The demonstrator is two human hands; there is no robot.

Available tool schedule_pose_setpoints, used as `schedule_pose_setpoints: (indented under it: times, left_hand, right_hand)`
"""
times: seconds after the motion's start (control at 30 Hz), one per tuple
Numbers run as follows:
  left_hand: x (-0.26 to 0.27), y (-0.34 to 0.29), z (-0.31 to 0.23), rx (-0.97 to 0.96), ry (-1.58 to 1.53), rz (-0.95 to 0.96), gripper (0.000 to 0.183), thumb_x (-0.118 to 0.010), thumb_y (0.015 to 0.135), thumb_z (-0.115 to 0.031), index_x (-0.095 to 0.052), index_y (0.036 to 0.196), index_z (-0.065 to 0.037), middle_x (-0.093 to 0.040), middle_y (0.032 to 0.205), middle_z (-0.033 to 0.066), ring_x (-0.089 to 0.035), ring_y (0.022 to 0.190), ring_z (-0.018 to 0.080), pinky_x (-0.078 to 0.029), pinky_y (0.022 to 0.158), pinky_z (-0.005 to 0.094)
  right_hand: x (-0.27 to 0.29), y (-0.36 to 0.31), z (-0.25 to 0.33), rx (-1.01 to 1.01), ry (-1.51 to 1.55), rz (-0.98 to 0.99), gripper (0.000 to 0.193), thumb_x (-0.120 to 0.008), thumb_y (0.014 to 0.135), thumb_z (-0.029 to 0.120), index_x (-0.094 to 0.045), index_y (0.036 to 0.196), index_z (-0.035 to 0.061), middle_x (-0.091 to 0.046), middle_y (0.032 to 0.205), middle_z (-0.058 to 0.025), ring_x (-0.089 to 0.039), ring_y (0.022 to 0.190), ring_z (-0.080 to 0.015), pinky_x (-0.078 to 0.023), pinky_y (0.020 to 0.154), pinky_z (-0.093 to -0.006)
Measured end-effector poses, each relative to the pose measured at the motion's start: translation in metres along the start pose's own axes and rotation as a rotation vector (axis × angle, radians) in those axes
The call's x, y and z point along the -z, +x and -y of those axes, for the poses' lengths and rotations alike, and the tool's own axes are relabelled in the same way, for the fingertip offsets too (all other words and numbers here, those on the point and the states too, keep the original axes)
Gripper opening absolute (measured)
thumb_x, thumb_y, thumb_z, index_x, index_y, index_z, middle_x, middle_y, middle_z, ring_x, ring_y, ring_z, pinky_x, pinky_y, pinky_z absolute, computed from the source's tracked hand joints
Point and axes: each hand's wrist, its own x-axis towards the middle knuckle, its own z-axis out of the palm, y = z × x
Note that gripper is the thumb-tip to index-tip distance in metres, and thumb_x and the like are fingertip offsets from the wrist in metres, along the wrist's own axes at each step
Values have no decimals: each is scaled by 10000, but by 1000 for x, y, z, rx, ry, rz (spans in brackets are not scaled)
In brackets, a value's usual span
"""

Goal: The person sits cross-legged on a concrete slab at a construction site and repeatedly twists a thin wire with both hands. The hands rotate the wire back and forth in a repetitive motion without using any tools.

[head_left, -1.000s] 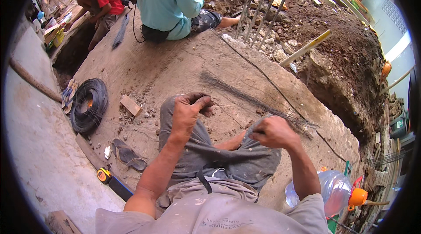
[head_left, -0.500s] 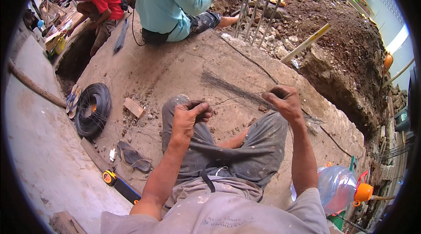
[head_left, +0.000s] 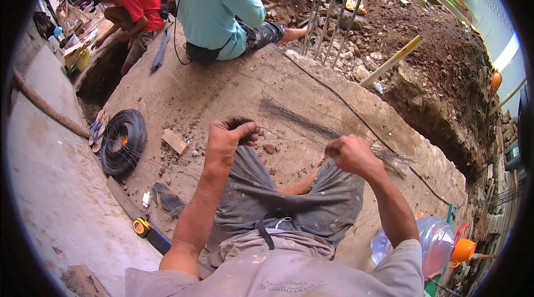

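My left hand [head_left: 231,137] is raised over my left knee, thumb and fingers pinched on a thin dark wire. Faintly, the wire runs across toward my right hand [head_left: 353,155], which is curled closed above my right knee; its fingertips are partly hidden. Beyond the hands, a loose bundle of cut tie wire [head_left: 300,118] lies on the concrete slab [head_left: 222,94], and its near end spreads out past my right hand. A large coil of black wire [head_left: 123,142] rests on the slab to the left.
Beside the coil are a brick piece [head_left: 175,142], a sandal [head_left: 167,199] and a tape measure [head_left: 142,227]. A clear plastic jug [head_left: 436,244] stands at right. One person in teal [head_left: 219,10] sits ahead near upright steel bars [head_left: 334,19]; another in red [head_left: 140,5] crouches by a trench.
My left hand has moved slightly left and up, while my right has turned over and dropped a little. The person in teal has drawn an arm in. The view has shifted slightly.
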Motion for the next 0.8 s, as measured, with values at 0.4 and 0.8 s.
schedule_pose_setpoints:
  times: [0.4,0.8]
  left_hand:
    - [33,-16,52,135,-28,-131,85,-677,816,-45,-646,857,23,-678,754,122,-648,588,166,-525,523,259]
    - [-20,-22,25,-99,172,147,450,-629,870,-30,-491,1294,26,-625,1151,149,-609,1003,157,-526,814,260]
  right_hand:
    - [15,16,-54,-86,62,-943,193,-598,902,211,-657,895,27,-637,769,-174,-623,700,-356,-472,610,-404]
    - [1,5,-16,-19,60,-804,179,-634,874,238,-674,912,67,-619,813,-135,-617,704,-327,-469,595,-406]
